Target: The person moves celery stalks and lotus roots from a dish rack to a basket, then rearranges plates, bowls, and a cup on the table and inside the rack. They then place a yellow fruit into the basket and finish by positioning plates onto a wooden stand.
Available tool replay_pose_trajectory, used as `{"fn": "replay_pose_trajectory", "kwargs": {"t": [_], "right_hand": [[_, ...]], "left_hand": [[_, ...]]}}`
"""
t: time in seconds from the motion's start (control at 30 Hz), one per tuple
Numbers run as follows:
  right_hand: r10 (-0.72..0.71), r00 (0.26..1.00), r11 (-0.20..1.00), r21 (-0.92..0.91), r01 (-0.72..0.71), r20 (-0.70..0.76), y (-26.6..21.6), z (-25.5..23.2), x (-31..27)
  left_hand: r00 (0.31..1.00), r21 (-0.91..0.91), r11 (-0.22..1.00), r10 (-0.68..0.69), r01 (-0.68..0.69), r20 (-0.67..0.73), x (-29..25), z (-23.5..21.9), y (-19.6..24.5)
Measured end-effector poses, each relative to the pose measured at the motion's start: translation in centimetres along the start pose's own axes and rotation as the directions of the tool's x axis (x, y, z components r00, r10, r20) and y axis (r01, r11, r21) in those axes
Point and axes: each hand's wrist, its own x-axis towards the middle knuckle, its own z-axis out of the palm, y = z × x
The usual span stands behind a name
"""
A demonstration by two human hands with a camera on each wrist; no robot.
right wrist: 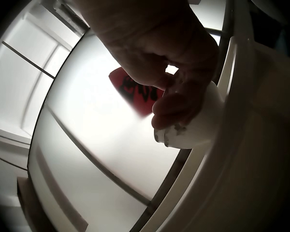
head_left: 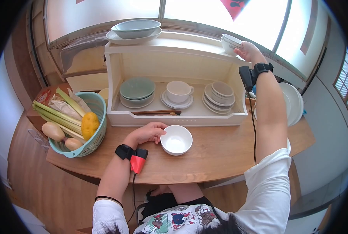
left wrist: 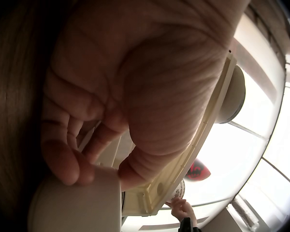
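A plain white bowl [head_left: 176, 140] stands on the wooden table, and my left hand [head_left: 146, 133] pinches its left rim between thumb and fingers. The left wrist view shows the fingertips and thumb on the white bowl [left wrist: 79, 203]. Up on the right end of the shelf top, my right hand [head_left: 249, 52] grips patterned bowls [head_left: 230, 43], which look stacked. In the right wrist view the right hand [right wrist: 171, 72] has its fingers over the patterned bowls [right wrist: 198, 123]; their base is at the shelf top.
The white shelf unit [head_left: 178, 121] holds green bowls [head_left: 137, 89], a cup [head_left: 178, 91] on saucers, stacked small dishes [head_left: 222, 89] and chopsticks [head_left: 156, 113]. Grey-white dishes [head_left: 136, 29] sit on its top left. A vegetable basket [head_left: 98, 141] stands left; large white dishes [head_left: 295, 102] lie right.
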Motion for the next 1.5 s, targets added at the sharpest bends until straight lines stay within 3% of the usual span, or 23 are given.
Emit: {"fn": "replay_pose_trajectory", "kwargs": {"t": [0.13, 0.63, 0.9, 0.97, 1.0, 1.03, 1.07, 1.1, 1.17, 1.23, 1.27, 1.3, 1.33, 1.37, 1.43, 1.5], "right_hand": [[-0.030, 1.000, 0.999, -0.012, 0.030, -0.001, 0.2, 1.2, -0.2], [-0.041, 0.921, 0.997, 0.077, 0.012, 0.388, -0.3, 12.9, -4.2], [-0.060, 0.922, 0.998, 0.032, 0.052, 0.382, -0.6, 15.4, -6.1], [-0.135, 0.977, 0.944, -0.279, 0.177, 0.162, -1.4, 15.3, -7.0], [-0.136, 0.977, 0.943, -0.280, 0.179, 0.167, -1.0, 15.7, -6.8], [-0.546, 0.836, 0.724, -0.529, 0.443, -0.048, -0.3, 16.4, -6.4], [-0.869, 0.480, 0.384, -0.775, 0.502, -0.120, -0.1, 17.0, -6.6], [-0.870, 0.480, 0.382, -0.775, 0.504, -0.116, 0.0, 17.6, -6.8], [-0.901, 0.381, 0.188, -0.603, 0.775, 0.208, 0.3, 19.2, -7.7], [-0.689, 0.659, 0.571, -0.334, 0.750, 0.301, -0.3, 21.0, -10.5], [-0.688, 0.660, 0.572, -0.334, 0.749, 0.302, -0.6, 21.7, -10.7], [-0.488, 0.787, 0.777, -0.222, 0.589, 0.379, -1.1, 22.5, -10.9], [-0.265, 0.839, 0.923, -0.128, 0.364, 0.476, -1.4, 23.2, -11.0], [-0.267, 0.836, 0.923, -0.124, 0.365, 0.479, -1.5, 24.0, -10.9], [-0.143, 0.895, 0.990, 0.048, 0.136, 0.423, -1.6, 25.2, -10.5], [-0.123, 0.892, 0.991, 0.093, 0.092, 0.435, -1.4, 25.9, -9.3]], "left_hand": [[1.000, 0.001, 1.000, 0.000, 0.000, 0.006, 0.1, -0.1, 0.0], [1.000, 0.011, 1.000, -0.010, 0.010, -0.012, -0.4, 0.5, 0.4], [1.000, 0.019, 1.000, 0.004, -0.004, 0.001, -0.3, 0.4, 0.3], [1.000, 0.019, 1.000, 0.009, -0.009, -0.001, -0.3, 0.3, 0.2], [1.000, 0.017, 1.000, 0.010, -0.010, 0.002, -0.3, 0.2, 0.1], [1.000, 0.014, 1.000, 0.010, -0.011, 0.006, -0.3, 0.2, 0.1], [1.000, 0.010, 1.000, 0.013, -0.013, 0.004, -0.2, 0.3, 0.1], [1.000, 0.018, 1.000, 0.008, -0.008, -0.003, -0.2, 0.2, 0.1], [1.000, 0.024, 1.000, 0.005, -0.004, -0.012, -0.1, 0.1, -0.1], [1.000, 0.012, 1.000, 0.011, -0.011, 0.011, 0.3, -0.2, -0.4], [1.000, 0.011, 1.000, 0.011, -0.011, 0.010, 0.2, -0.2, -0.4], [1.000, 0.009, 1.000, 0.018, -0.018, 0.010, 0.1, -0.1, -0.3], [1.000, 0.008, 1.000, 0.025, -0.025, 0.009, 0.0, 0.0, -0.2], [1.000, 0.009, 1.000, 0.026, -0.026, 0.004, -0.1, 0.0, -0.2], [1.000, 0.014, 1.000, 0.023, -0.023, 0.007, 0.0, 0.0, -0.1], [1.000, 0.006, 1.000, 0.025, -0.025, 0.010, 0.0, -0.1, -0.2]]}}
